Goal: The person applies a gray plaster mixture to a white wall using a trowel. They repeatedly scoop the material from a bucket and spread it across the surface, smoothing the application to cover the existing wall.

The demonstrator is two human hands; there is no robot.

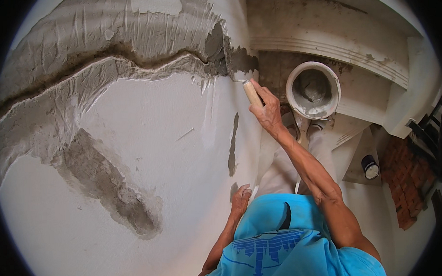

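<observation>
My right hand (268,109) is closed around the pale wooden handle of a trowel (252,93). Its metal blade lies against the wall beside a dark grey patch of wet plaster (217,52) at the end of a long jagged crack (107,52). Low by the wall, near my waist, is my left hand (240,201); its fingers are curled and nothing shows in them. To the right of the trowel stands a round white bucket (291,84) with grey mortar (312,86) inside.
A rough grey patch (109,187) crosses the white wall (177,136) at lower left. My feet are beside the bucket, below moulded steps (331,47). Further right are a dark can (370,166), stacked red bricks (405,178) and a dark metal railing (425,135).
</observation>
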